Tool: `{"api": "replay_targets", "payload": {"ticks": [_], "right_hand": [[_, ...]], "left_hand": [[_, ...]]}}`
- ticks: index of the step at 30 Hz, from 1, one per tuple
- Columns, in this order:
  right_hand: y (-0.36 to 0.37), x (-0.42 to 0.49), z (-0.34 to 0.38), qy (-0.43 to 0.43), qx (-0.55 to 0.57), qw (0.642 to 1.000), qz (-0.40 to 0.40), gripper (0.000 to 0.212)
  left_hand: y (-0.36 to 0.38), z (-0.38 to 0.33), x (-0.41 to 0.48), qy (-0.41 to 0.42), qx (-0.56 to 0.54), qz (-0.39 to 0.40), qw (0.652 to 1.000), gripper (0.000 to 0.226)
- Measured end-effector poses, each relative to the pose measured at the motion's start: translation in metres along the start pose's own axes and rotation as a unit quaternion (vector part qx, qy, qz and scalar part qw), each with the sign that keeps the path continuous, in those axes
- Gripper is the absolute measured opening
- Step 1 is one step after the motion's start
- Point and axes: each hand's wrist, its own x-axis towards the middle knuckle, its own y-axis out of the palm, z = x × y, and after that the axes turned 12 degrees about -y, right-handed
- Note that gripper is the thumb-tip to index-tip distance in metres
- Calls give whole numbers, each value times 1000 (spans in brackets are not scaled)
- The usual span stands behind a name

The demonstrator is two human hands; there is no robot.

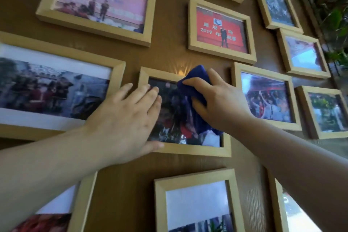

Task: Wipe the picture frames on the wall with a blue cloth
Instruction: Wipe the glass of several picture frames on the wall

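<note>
both forearms reach in; left hand (pixel 130 117) lies spread on the centre frame (pixel 190 151), likely steadying it, while right hand (pixel 218 100) presses blue cloth (pixel 190 98) against its glass.

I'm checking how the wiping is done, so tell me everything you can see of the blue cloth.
The blue cloth is deep blue, soft-looking fabric, bunched and folded rather than spread flat. The right hand grips it, fingers across its upper part and thumb lower down, pressing it against the glass of the middle frame on the wall. Its top edge pokes above the fingers, over the frame's upper rail; a loose tail hangs down toward the frame's lower right corner. The left hand lies flat on the same frame, not touching the cloth.
</note>
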Motion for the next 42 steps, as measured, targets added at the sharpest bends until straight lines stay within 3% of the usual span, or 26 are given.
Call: {"api": "replay_targets", "payload": {"ticks": [9, 15, 24, 31, 36, 38, 42], "right_hand": [[22, 34, 54, -34, -34, 998, 26, 43], [23, 13, 38, -4, -59, 995, 75, 43], [9, -32, -3, 160, -127, 969, 137, 38], [21, -7, 58, -6, -26, 991, 128, 47], [21, -13, 66, -34, -49, 990, 126, 45], [17, -25, 52, -8, -69, 987, 143, 41], [9, -56, 26, 121, -121, 971, 169, 39]], "left_hand": [[11, 22, -11, -41, -18, 40, 998, 102], [18, 24, -10, -38, -59, 37, 997, 101], [24, 24, -10, -34, -95, 14, 995, 103], [32, 25, -13, -20, -93, 2, 995, 102], [33, 25, -11, -19, -98, -8, 995, 104], [34, 24, -13, -20, -99, -9, 995, 105], [35, 24, -12, -17, -98, -13, 995, 106]]}}
